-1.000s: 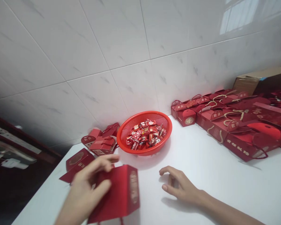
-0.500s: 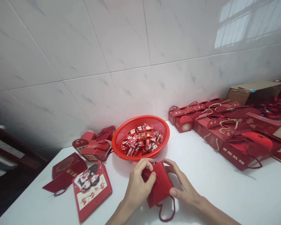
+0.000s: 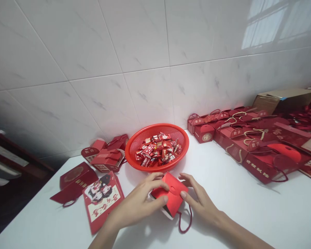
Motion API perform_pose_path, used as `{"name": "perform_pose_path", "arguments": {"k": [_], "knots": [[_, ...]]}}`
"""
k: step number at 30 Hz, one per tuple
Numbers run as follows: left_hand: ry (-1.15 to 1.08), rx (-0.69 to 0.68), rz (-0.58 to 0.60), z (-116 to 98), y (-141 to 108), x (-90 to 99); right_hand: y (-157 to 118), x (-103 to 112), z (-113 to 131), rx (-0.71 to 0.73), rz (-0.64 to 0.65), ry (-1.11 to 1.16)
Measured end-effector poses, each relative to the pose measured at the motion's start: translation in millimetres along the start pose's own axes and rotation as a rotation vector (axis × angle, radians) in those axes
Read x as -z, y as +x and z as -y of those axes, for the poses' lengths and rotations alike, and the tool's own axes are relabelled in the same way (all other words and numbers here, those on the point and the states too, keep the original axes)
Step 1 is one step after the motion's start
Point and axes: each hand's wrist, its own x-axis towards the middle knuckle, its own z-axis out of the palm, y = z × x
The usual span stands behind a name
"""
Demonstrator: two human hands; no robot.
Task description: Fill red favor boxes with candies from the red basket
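Note:
A small red gift box (image 3: 173,197) is between my hands at the table's front, its bright red flaps folded over and a dark red cord handle (image 3: 186,224) dangling at the lower right. My left hand (image 3: 145,195) grips its left side, fingers over the top and thumb on the near flap. On the right side, my right hand (image 3: 197,195) holds it with thumb and fingers. Just beyond stands a red plastic basket (image 3: 131,157) with several wrapped candies (image 3: 158,150) inside.
Left on the white table (image 3: 204,162) lie a flat printed box (image 3: 102,199), an opened dark red box (image 3: 76,180) and folded boxes (image 3: 107,157). Rows of red gift boxes (image 3: 233,138) fill the right, with a cardboard box (image 3: 282,98) behind. A tiled wall (image 3: 145,93) rises at the back.
The gift box has turned and tilted between my hands, with its flap side now facing up. My left hand has shifted to its left side; the view has moved slightly.

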Motion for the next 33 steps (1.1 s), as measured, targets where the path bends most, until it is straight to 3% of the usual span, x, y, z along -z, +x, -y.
{"name": "perform_pose_path", "arguments": {"k": [3, 6, 9, 11, 14, 19, 22, 26, 33], "knots": [[0.015, 0.040, 0.049, -5, -6, 4.2, 2, 0, 2, 0.168, -0.076, -0.108], [-0.012, 0.030, 0.062, -12, -6, 1.5, 2, 3, 9, 0.428, -0.114, -0.252], [-0.022, 0.032, 0.053, -14, -6, -4.9, 3, 5, 24, 0.625, -0.024, -0.407], [-0.034, 0.046, 0.069, -13, -6, -8.8, 4, 4, 36, 0.675, 0.049, -0.509], [-0.056, 0.073, 0.102, -13, -7, -10.9, 8, 2, 51, 0.661, 0.075, -0.659], [0.004, 0.153, 0.146, -24, -11, -7.2, 14, 2, 65, 0.510, 0.047, -0.863], [0.079, 0.127, 0.176, -29, -13, -5.8, 17, 4, 69, 0.435, 0.054, -0.927], [0.131, 0.040, 0.223, -29, -13, -6.8, 22, 7, 73, 0.343, 0.111, -0.916], [0.164, 0.099, 0.260, -27, -11, -8.6, 26, 16, 80, 0.229, 0.229, -0.802]]}}
